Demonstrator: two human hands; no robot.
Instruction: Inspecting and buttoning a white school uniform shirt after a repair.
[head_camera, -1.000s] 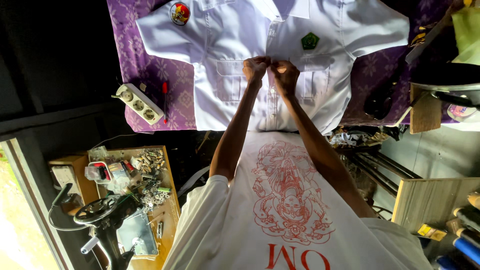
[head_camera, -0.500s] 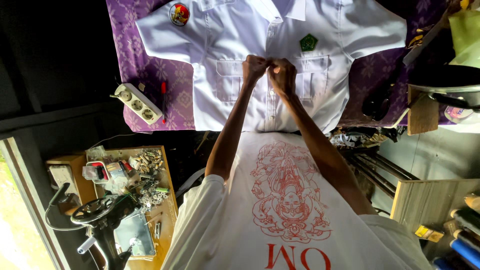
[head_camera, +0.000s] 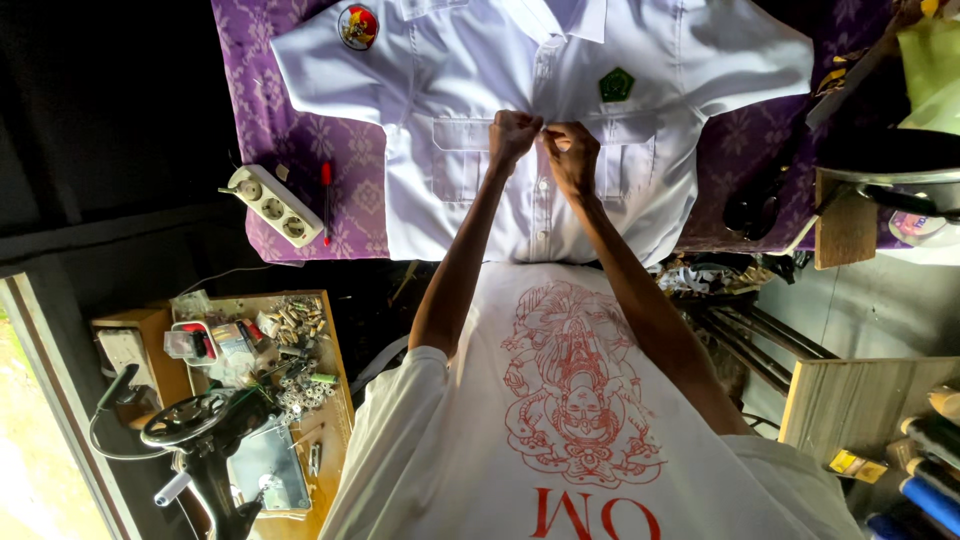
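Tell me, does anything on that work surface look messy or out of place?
Nothing looks damaged. The white shirt lies flat on the purple cloth, both hands at its front. Only the wooden tray holds a loose jumble of small parts.

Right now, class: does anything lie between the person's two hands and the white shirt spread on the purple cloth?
Nothing visible does. The left hand and right hand both already pinch the white shirt along its button strip, between its pockets.

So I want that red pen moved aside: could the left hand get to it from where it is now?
Probably yes. The red pen lies uncovered on the purple cloth beside the white shirt; nothing blocks the left hand, though it is pinching the shirt front.
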